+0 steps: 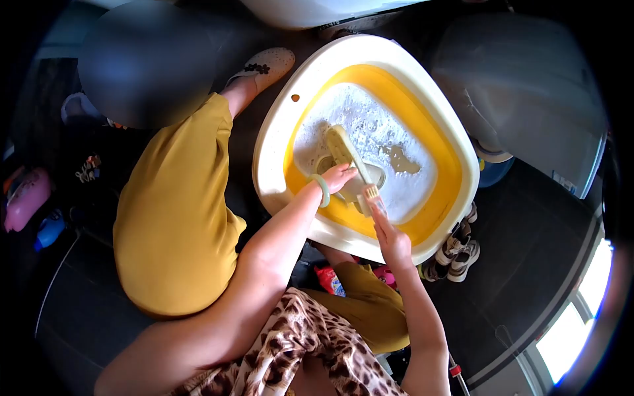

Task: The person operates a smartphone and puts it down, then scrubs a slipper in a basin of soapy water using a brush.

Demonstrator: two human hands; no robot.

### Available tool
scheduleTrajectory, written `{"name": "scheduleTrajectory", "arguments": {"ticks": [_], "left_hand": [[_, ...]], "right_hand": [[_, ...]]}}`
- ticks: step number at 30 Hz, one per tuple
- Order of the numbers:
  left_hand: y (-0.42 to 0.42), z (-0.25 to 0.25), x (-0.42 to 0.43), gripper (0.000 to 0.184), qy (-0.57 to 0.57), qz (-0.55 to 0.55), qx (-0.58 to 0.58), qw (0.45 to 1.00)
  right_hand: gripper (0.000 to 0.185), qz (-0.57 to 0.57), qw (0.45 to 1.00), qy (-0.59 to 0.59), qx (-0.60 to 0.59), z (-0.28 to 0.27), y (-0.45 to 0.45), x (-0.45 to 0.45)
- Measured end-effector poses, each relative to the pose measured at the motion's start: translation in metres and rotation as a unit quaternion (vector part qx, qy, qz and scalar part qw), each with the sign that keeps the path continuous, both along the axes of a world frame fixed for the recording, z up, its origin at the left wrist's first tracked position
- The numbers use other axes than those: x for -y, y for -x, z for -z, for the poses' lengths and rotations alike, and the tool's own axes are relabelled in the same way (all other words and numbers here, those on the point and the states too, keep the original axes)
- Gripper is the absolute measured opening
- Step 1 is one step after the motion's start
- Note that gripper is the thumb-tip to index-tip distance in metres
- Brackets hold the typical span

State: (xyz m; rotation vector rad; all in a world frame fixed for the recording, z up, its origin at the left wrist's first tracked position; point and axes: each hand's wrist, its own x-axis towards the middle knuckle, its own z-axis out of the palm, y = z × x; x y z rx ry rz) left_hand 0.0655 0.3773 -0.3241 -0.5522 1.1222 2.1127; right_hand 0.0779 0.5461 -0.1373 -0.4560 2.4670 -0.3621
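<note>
A pale shoe (343, 148) is held over foamy water inside a yellow-lined white basin (449, 148). My left hand (339, 177), wearing a pale green bangle (322, 190), is closed on the shoe's near part. In my right hand (393, 241) is a small scrub brush (371, 191) with light bristles. The brush head is right beside the near end of the shoe; whether its bristles touch cannot be made out. A thick layer of white suds (409, 188) covers most of the water, with a murky gap to the right of the shoe.
Several shoes (459, 254) stand on the dark floor right of the basin. A large grey container (528, 105) is at the upper right. My knee in mustard trousers (178, 224) is left of the basin. A red packet (327, 280) lies between my legs. Pink and blue items are far left.
</note>
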Motion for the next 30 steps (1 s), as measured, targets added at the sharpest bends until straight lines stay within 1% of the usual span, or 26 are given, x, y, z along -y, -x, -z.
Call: {"name": "scheduleTrajectory", "arguments": {"ticks": [1,3,5,7,9,10,11,13,14,15,16,17,18,19,21,22,24,25,27,28,29,30], "left_hand": [[-0.002,0.002,-0.002,0.039,0.034,0.011,-0.016,0.999],[-0.003,0.005,-0.003,0.040,0.042,0.016,-0.032,0.998],[-0.001,0.011,-0.003,0.040,-0.010,0.015,-0.025,1.000],[0.002,-0.008,0.007,0.040,0.008,-0.004,-0.031,0.999],[0.004,-0.025,0.014,0.040,0.020,-0.015,-0.040,0.999],[0.003,-0.029,0.016,0.040,0.001,-0.037,-0.020,0.999],[0.004,-0.030,0.018,0.041,-0.019,-0.059,0.001,0.998],[-0.002,0.007,0.002,0.040,-0.030,-0.061,-0.019,0.997],[-0.006,0.021,-0.006,0.040,-0.040,-0.064,-0.037,0.996],[-0.005,0.011,-0.005,0.040,-0.043,-0.065,-0.033,0.996],[-0.001,-0.012,0.004,0.039,0.015,-0.043,-0.016,0.999],[0.002,-0.024,0.009,0.038,0.074,-0.018,0.000,0.997],[0.000,-0.012,0.003,0.036,0.088,-0.020,-0.014,0.996],[-0.001,-0.014,0.004,0.036,0.088,-0.017,-0.014,0.996],[0.002,-0.019,0.005,0.038,0.047,-0.039,0.018,0.998],[0.004,-0.020,0.006,0.038,0.050,-0.041,0.015,0.998],[0.005,-0.021,0.011,0.039,-0.002,-0.046,-0.018,0.999],[0.005,-0.025,0.014,0.039,0.003,-0.047,-0.019,0.999],[0.006,-0.036,0.017,0.041,-0.038,-0.103,0.007,0.994],[0.007,-0.034,0.017,0.041,-0.039,-0.104,0.007,0.994],[0.007,-0.030,0.017,0.041,-0.048,-0.072,0.021,0.996],[0.006,-0.026,0.015,0.042,-0.058,-0.038,0.036,0.997]], "right_hand": [[0.038,0.005,1.000,-0.020,0.008,-0.004,-0.006,-0.007],[0.038,0.009,0.999,-0.040,0.013,-0.006,-0.001,-0.001],[0.037,0.033,0.999,-0.016,-0.006,0.011,0.024,0.022],[0.036,0.020,0.999,-0.041,0.014,0.032,0.054,0.053],[0.035,0.000,1.000,-0.024,0.000,0.052,0.070,0.074],[0.035,-0.022,1.000,-0.012,-0.011,0.056,0.073,0.077],[0.035,-0.022,1.000,-0.012,-0.012,0.051,0.071,0.073],[0.036,0.017,0.997,-0.058,0.040,0.028,0.054,0.054],[0.037,0.032,0.998,-0.039,0.024,0.022,0.038,0.032],[0.038,0.046,0.999,-0.019,0.010,0.015,0.020,0.010],[0.038,0.060,0.998,-0.028,0.019,-0.001,0.006,-0.002],[0.039,0.074,0.996,-0.036,0.026,-0.010,-0.001,-0.008],[0.039,0.076,0.996,-0.035,0.028,-0.008,-0.002,-0.010],[0.037,0.068,0.997,-0.039,0.020,-0.005,-0.002,-0.012],[0.035,0.058,0.997,-0.042,0.006,0.003,0.009,-0.004],[0.034,0.046,0.998,-0.030,0.005,0.016,0.024,0.010],[0.033,0.031,0.999,-0.011,0.004,0.038,0.049,0.043],[0.033,0.015,1.000,-0.020,-0.006,0.047,0.061,0.059],[0.032,0.001,0.999,-0.030,-0.017,0.052,0.065,0.064],[0.034,-0.003,1.000,-0.013,-0.024,0.053,0.060,0.057],[0.036,-0.009,1.000,0.002,-0.030,0.049,0.054,0.049],[0.037,0.001,1.000,-0.006,-0.019,0.035,0.046,0.040]]}}
